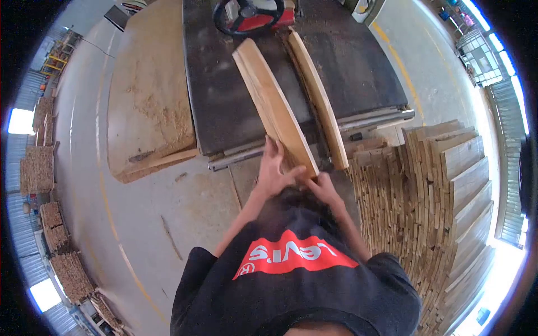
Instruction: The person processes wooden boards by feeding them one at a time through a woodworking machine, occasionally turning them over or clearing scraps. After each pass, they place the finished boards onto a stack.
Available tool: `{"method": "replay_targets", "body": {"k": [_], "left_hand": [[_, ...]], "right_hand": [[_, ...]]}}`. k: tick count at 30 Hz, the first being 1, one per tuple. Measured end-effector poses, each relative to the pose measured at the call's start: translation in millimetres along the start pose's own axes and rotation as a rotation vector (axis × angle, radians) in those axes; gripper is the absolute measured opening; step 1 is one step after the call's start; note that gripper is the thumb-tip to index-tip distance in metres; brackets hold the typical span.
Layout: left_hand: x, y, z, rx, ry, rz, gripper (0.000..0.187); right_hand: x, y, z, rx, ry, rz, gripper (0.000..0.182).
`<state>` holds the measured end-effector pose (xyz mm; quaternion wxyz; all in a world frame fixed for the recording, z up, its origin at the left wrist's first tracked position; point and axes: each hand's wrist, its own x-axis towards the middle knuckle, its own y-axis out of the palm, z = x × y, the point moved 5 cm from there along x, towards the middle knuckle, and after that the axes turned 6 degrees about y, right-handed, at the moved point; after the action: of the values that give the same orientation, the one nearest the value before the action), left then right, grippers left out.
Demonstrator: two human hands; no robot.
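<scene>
Closest to us, a black cotton T-shirt with a red panel and white lettering (297,255); beyond it, the left hand (273,175) is on the board's near left edge, thumb spread wide from the fingers; the right hand (325,189) meets the near right corner, fingers partly hidden, so I can't tell whether they pinch; and there's the long, pale-brown wooden board (272,98), slanting across the black flat-topped table (218,95), near end overhanging; just right, a narrow, pale wooden strip (320,95)!
</scene>
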<state>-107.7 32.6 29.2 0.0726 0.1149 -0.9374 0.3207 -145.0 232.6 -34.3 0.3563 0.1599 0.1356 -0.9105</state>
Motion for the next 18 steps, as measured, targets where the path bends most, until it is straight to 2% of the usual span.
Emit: {"method": "replay_targets", "body": {"k": [1,4,7,9,11,14,18], "left_hand": [[1.4,5.0,-1.5,-0.066,0.023,-0.014,0.117],[7.3,8.9,-11.5,0.163,0.060,0.150,0.126],[18.7,20.2,-16.9,0.226,0.090,0.171,0.128],[26.1,29.9,-15.6,0.251,0.109,0.148,0.128],[29.8,31.6,-12.3,0.302,0.100,0.153,0.126],[43.3,31.1,-3.5,0.381,0.101,0.162,0.122],[62.2,26.3,3.8,0.435,0.053,0.188,0.117]], "right_hand": [[-6.7,-1.1,3.6,-0.040,-0.003,0.039,0.031],[-9.4,1.0,-14.7,0.495,0.096,0.021,0.039],[3.7,-11.0,-71.6,0.562,0.234,-0.203,0.039],[15.0,-8.1,-105.0,0.656,0.248,-0.099,0.039],[8.9,-7.3,-54.4,0.733,0.270,-0.020,0.043],[11.2,0.0,-32.1,0.800,0.295,-0.036,0.051],[18.6,3.9,-0.7,0.675,0.445,-0.122,0.055]]}}
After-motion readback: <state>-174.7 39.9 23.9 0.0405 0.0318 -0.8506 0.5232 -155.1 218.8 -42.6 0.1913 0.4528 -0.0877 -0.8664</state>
